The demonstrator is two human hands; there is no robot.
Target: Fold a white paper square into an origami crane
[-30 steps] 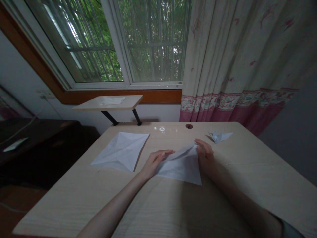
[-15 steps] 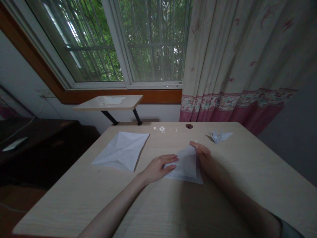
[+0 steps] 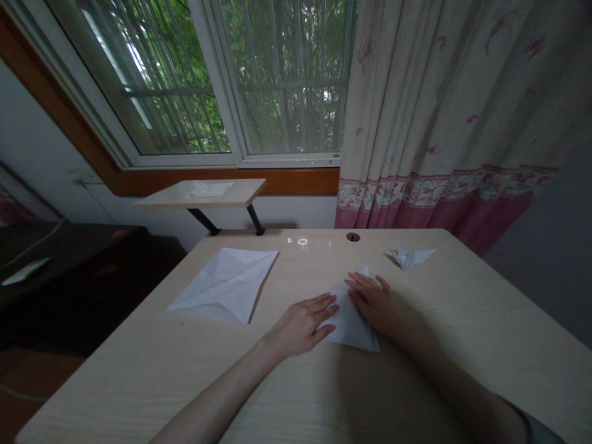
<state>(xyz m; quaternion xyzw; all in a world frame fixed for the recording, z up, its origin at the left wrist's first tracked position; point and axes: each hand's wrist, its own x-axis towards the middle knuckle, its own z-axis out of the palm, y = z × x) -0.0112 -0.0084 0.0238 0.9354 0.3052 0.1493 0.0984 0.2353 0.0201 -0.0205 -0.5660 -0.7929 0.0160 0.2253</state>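
Locate the folded white sheet of thin paper [image 3: 348, 327] between and under the two hands, flat on the pale wood-grain desktop [image 3: 139, 382]. Note the state of the grip: bare left hand [image 3: 303, 324] palm down over the sheet's left edge, fingers extended, thumb spread toward the near side; bare right hand [image 3: 374, 303] palm down over the upper right part, fingers slightly fanned. Both unclenched, with no pinch in sight; cannot tell about any fingertip tucked beneath.

For a crisp fold, anchor with the left fingers and press with the right along the crease in one even stroke. Direct force downward, not sideways, to avoid shifting layers. Check the near right corner, below the right hand, for a slight offset between layers; align before pressing hard. Guard the narrow tip just past the right fingertips against bending.

Beyond the right hand, near but not touching: a small white folded-paper figure [image 3: 407, 258] with pointed ends. Left of the left hand, apart from it: a creased, four-cornered white paper sheet [image 3: 224, 283]. Past both hands: a round brown cable grommet [image 3: 353, 237] and a raised pale shelf [image 3: 243, 196] on black legs. Allow for the hands themselves, hiding part of the crease.
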